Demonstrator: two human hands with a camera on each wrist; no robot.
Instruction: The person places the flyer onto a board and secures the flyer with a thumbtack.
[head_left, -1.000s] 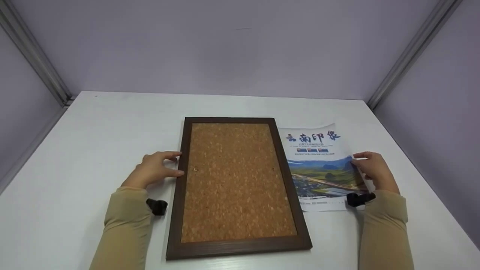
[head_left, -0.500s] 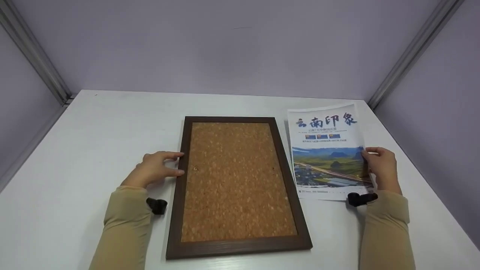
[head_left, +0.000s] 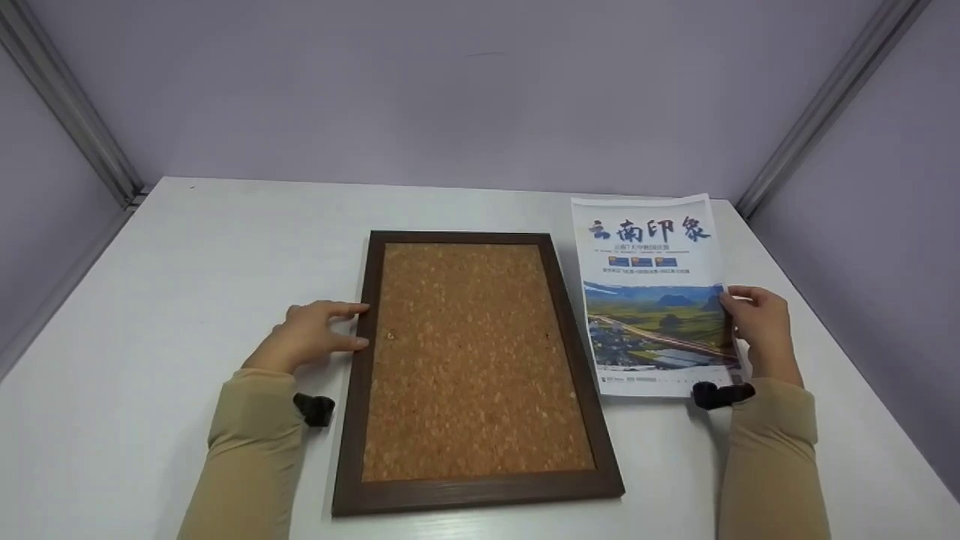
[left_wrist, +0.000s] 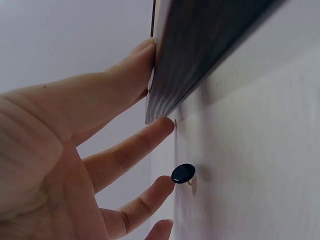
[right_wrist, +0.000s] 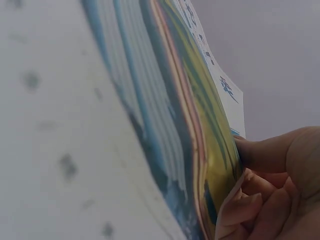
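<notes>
A cork board in a dark wooden frame (head_left: 472,367) lies flat in the middle of the white table (head_left: 187,255). My left hand (head_left: 315,336) rests against the frame's left edge (left_wrist: 190,55) with straight fingers (left_wrist: 125,150). To the right of the board, my right hand (head_left: 754,319) pinches the right edge of a printed poster (head_left: 652,300) with blue characters and a landscape photo, raised off the table. In the right wrist view the poster (right_wrist: 165,115) curves close over the thumb and fingers (right_wrist: 260,195). A dark blue pushpin (left_wrist: 183,173) lies on the table by my left fingers.
Lilac walls with metal corner posts (head_left: 71,112) close in the table at the back and both sides. Small black wrist cameras (head_left: 315,410) sit on both beige sleeves.
My right hand has lifted the poster off the table and tilted it up, its top edge moving toward the back. The left hand and the board have stayed put.
</notes>
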